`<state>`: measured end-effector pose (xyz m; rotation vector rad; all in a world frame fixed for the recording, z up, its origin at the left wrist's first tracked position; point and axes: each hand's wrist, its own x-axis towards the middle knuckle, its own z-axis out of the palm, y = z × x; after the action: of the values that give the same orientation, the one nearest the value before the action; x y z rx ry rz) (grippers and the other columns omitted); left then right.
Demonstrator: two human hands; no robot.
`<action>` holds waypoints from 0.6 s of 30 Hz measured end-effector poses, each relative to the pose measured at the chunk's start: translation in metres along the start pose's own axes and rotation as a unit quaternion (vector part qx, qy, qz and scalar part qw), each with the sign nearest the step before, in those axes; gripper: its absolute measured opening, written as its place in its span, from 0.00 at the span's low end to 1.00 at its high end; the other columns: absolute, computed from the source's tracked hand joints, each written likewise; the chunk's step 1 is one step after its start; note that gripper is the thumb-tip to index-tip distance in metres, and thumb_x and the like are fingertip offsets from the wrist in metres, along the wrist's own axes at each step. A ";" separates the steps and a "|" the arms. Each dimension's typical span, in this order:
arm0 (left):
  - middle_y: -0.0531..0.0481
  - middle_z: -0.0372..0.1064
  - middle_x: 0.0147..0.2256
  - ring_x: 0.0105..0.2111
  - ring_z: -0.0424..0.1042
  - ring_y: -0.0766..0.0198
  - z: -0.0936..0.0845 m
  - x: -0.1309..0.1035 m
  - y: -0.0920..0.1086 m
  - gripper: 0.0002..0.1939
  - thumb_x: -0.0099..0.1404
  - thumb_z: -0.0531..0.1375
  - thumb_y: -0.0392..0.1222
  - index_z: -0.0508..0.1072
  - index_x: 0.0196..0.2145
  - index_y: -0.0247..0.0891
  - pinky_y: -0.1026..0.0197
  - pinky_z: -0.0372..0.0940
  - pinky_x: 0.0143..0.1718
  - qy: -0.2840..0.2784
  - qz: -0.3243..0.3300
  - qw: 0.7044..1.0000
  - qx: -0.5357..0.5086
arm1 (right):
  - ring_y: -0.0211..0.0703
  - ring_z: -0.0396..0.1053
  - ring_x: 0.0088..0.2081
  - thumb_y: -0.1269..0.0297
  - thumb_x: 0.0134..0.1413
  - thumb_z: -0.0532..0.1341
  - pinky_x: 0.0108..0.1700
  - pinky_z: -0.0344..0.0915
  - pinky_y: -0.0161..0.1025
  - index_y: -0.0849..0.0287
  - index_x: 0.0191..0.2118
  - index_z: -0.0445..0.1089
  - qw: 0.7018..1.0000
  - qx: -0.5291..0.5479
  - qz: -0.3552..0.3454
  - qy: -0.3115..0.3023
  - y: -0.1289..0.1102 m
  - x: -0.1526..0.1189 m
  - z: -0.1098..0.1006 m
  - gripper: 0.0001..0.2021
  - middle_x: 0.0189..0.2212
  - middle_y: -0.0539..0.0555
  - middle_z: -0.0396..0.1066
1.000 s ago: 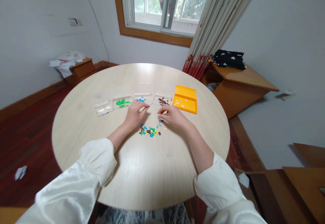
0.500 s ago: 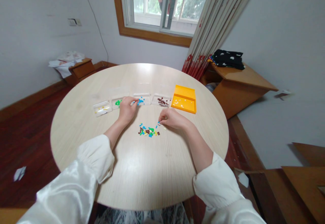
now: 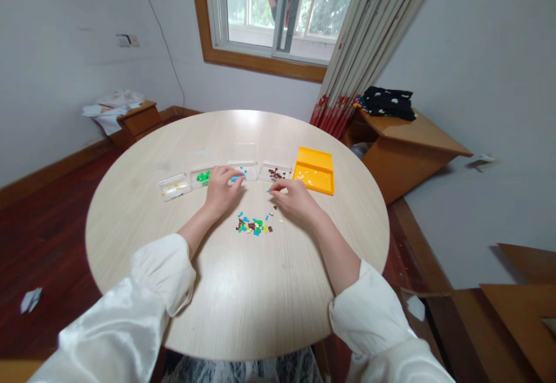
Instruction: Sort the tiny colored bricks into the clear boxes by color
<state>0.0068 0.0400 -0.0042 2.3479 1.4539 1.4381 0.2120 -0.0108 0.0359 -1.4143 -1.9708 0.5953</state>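
My left hand (image 3: 221, 190) is over the near left edge of a clear plastic box (image 3: 252, 175) holding small blue toy bricks (image 3: 243, 170). Its thumb and forefinger are slightly apart, with blue showing between them. Close in front of the box of brown bricks (image 3: 277, 173), my right hand (image 3: 296, 199) pinches a small blue brick (image 3: 269, 192) between thumb and fingertips. Nearer me lies a loose pile of mixed bricks (image 3: 253, 226) in brown, green, blue and yellow. A few single pieces lie just right of the pile.
On the round table (image 3: 243, 290), a clear box of green bricks (image 3: 202, 177) and one with yellow pieces (image 3: 174, 188) stand left. An open yellow case (image 3: 315, 171) with white pieces stands right. A wooden cabinet (image 3: 417, 145) is beyond the table's right edge.
My right hand has moved away from me, off the pile's right side, with a blue brick in its fingertips. My left hand has shifted slightly right, and its fingertips have parted a little.
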 end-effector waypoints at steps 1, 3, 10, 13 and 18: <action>0.48 0.70 0.32 0.36 0.66 0.58 -0.001 -0.002 0.005 0.07 0.61 0.58 0.41 0.75 0.30 0.39 0.53 0.60 0.41 -0.018 0.022 1.000 -0.013 | 0.36 0.69 0.31 0.73 0.50 0.59 0.38 0.62 0.34 0.63 0.30 0.73 1.000 0.009 -0.007 0.020 -0.001 0.000 0.000 0.05 0.28 0.53 0.74; 0.48 0.71 0.32 0.36 0.66 0.59 -0.001 -0.007 0.016 0.07 0.62 0.58 0.42 0.75 0.31 0.39 0.54 0.61 0.41 -0.051 0.068 0.995 -0.047 | 0.37 0.69 0.32 0.72 0.50 0.60 0.40 0.62 0.35 0.62 0.30 0.73 0.999 0.021 -0.025 0.042 -0.002 0.000 0.002 0.04 0.29 0.53 0.74; 0.47 0.72 0.33 0.35 0.67 0.60 0.003 -0.015 0.034 0.09 0.64 0.56 0.43 0.75 0.34 0.39 0.54 0.62 0.40 -0.089 0.130 0.984 -0.088 | 0.37 0.69 0.32 0.72 0.50 0.59 0.39 0.63 0.34 0.61 0.29 0.72 0.997 0.044 -0.056 0.019 -0.002 0.000 0.008 0.05 0.28 0.52 0.74; 0.47 0.72 0.31 0.34 0.67 0.61 0.003 -0.014 0.033 0.08 0.64 0.56 0.41 0.74 0.32 0.39 0.55 0.62 0.38 -0.092 0.135 0.983 -0.082 | 0.37 0.69 0.32 0.71 0.50 0.59 0.38 0.62 0.34 0.62 0.29 0.72 0.996 0.053 -0.065 0.011 -0.004 0.000 0.009 0.05 0.28 0.51 0.74; 0.48 0.72 0.31 0.34 0.67 0.61 -0.002 -0.013 0.035 0.08 0.64 0.56 0.40 0.73 0.30 0.38 0.56 0.62 0.38 -0.067 0.130 0.986 -0.079 | 0.36 0.68 0.32 0.72 0.50 0.59 0.39 0.62 0.34 0.61 0.30 0.73 0.997 0.044 -0.052 0.029 -0.001 0.000 0.006 0.05 0.28 0.51 0.74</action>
<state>0.0277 0.0100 0.0035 2.5485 0.9932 1.3545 0.2069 -0.0108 0.0326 -1.2539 -1.9361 0.5796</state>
